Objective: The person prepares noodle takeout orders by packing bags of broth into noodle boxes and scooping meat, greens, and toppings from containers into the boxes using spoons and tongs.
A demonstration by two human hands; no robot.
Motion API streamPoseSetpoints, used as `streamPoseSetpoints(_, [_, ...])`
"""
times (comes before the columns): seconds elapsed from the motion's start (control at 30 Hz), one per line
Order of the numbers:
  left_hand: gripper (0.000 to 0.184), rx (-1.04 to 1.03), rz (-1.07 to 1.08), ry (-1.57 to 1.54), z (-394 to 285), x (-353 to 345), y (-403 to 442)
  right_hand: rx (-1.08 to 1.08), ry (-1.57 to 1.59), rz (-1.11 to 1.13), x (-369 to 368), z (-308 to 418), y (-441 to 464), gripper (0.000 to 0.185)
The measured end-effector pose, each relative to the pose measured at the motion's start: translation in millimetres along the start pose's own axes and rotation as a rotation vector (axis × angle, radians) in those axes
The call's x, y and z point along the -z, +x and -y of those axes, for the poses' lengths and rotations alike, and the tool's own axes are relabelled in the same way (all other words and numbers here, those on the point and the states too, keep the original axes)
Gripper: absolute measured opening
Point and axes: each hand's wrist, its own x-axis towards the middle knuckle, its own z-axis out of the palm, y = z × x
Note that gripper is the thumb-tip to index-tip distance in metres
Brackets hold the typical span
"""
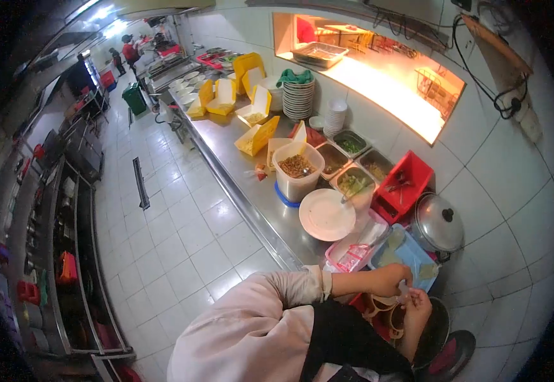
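Item: one head view, worn on my own head, wide-angled with dark, rounded corners, facing forward and steeply down over the steel surface (229, 143), which runs aslant from lower right to upper left. Nearest: my pale sleeve (242, 318), large along the lower edge, with my fingers (421, 303) a little beyond at lower right, seen from above at close range. Further: tiled floor (181, 219) at left, tiled wall (506, 159) at right, and a person in red (128, 53), small at the room's far end, upper left.
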Motion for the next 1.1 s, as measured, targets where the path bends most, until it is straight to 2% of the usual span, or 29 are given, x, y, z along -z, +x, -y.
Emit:
streamPoseSetpoints(0.07, [0.029,-0.056,-0.006,0.014,1.7,1.2,-2.5,-0.025,-0.038,0.022,6.5,4.3,1.2,0.012])
streamPoseSetpoints(0.17, [0.022,-0.001,-0.068,0.027,-1.2,3.4,-1.3,0.161,-0.327,-0.005,8.3,36.8,-5.6,0.005])
streamPoseSetpoints(0.27, [0.019,0.146,-0.084,0.025,-11.2,4.6,1.0,0.45,-0.619,-0.066,8.2,46.4,-5.5,0.013])
streamPoseSetpoints(0.37, [0.019,0.154,-0.102,0.082,-16.6,2.8,3.7,0.552,-1.064,-0.149,0.2,95.7,-21.1,0.014])
streamPoseSetpoints(0.47, [0.019,0.163,-0.12,0.086,-10.8,-3.4,9.6,0.433,-1.062,-0.092,21.5,130.0,-35.3,0.016])
streamPoseSetpoints(0.57, [0.017,0.186,-0.137,0.104,-8.8,-6.9,12.1,0.264,-0.603,-0.242,63.3,109.1,-41.0,0.028])
streamPoseSetpoints(0.63, [0.016,0.208,-0.133,0.145,-7.8,-6.4,15.1,0.17,-0.315,-0.274,67.2,108.2,-44.4,0.046])
streamPoseSetpoints(0.67, [0.014,0.224,-0.134,0.185,-23.2,5.0,15.6,0.359,-0.837,-0.345,67.7,103.5,-41.6,0.061])
streamPoseSetpoints(0.7, [0.011,0.194,-0.163,0.205,-17.3,2.2,20.1,0.313,-0.951,-0.359,63.7,109.1,-42.4,0.067])
streamPoseSetpoints(0.73, [0.01,0.178,-0.171,0.225,-14.3,2.5,23.5,0.374,-0.737,-0.292,66.1,93.6,-36.0,0.066])
streamPoseSetpoints(0.77, [0.011,0.18,-0.152,0.208,-13.5,6.6,26.0,0.334,-0.406,-0.184,62.8,66.1,-26.5,0.065])
streamPoseSetpoints(0.87, [0.014,0.16,-0.093,0.129,-24.9,15.5,31.0,0.345,-0.662,0.016,33.3,75.9,-16.0,0.07])
streamPoseSetpoints(0.9, [0.015,0.178,-0.077,0.094,-30.4,18.3,32.7,0.365,-0.584,0.005,24.0,77.5,-11.8,0.059])
streamPoseSetpoints(1.0, [0.017,0.196,-0.03,0.101,-37.1,24.2,38.0,0.316,-0.634,0.042,16.4,60.4,11.6,0.044])
streamPoseSetpoints(1.1, [0.016,0.202,-0.018,0.083,-38.5,26.5,40.6,0.403,-0.587,0.08,20.1,62.7,25.6,0.033])
